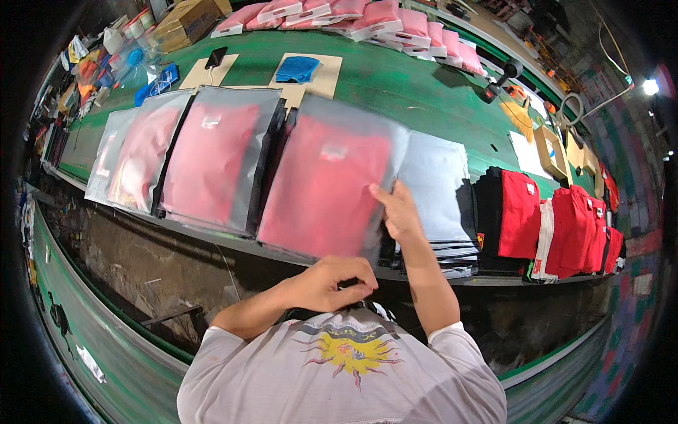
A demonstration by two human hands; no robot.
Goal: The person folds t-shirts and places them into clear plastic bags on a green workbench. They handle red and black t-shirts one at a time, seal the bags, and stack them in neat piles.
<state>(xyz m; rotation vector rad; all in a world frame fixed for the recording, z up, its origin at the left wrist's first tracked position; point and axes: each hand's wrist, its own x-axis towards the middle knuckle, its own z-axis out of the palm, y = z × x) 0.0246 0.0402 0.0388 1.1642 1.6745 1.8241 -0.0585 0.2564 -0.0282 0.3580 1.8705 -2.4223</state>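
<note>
My right hand (400, 212) holds the right edge of a translucent plastic bag (378, 212) with a folded red garment (333, 185) inside; its thumb lies on the front of the bag. The bag is somewhat blurred. My left hand (344, 283) is just below the bag's lower edge, close to my shirt, with fingers and thumb bent towards each other; whether anything is between their tips cannot be told. Beside my right hand lies a stack of empty-looking translucent bags (431, 191). Another bag with a red garment (212, 159) lies to the left.
Further filled bags (143, 153) lie at the left. Folded red garments (519, 212) stand in piles at the right. Across the green table (371, 79) are a phone (216, 57), a blue cloth (297, 69), a hand brush (518, 119) and a row of pink-filled packs (376, 21).
</note>
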